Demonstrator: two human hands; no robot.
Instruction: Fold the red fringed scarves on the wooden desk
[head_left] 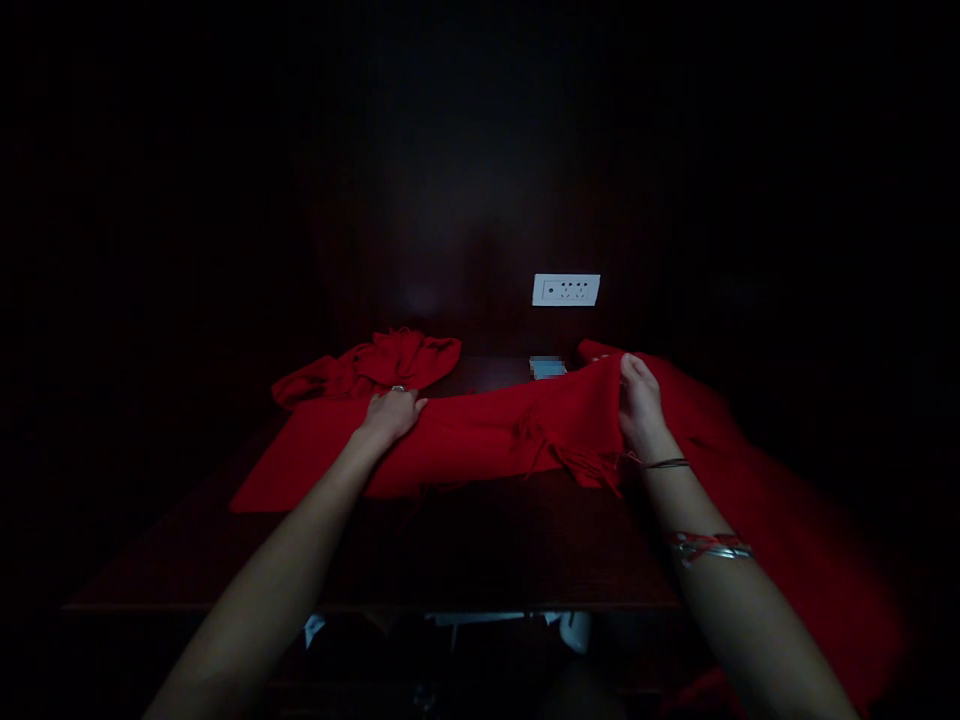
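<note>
A long red fringed cloth [472, 435] lies folded in a strip across a dark wooden surface. My left hand [394, 412] is on its far edge, left of the middle, with the fingers bent over the cloth and a ring showing. At the strip's right end my right hand [639, 395] grips the raised edge between thumb and fingers. Loose fringe hangs just left of that hand. Behind my left hand sits a crumpled red cloth [375, 365]. More red cloth [780, 510] spreads under and beyond my right forearm.
A white socket plate [566, 290] is on the dark back wall. Below it lies a small pale blurred object [547, 367]. The front edge of the wooden surface [375, 607] runs across the view, with whitish items, partly hidden, beneath it.
</note>
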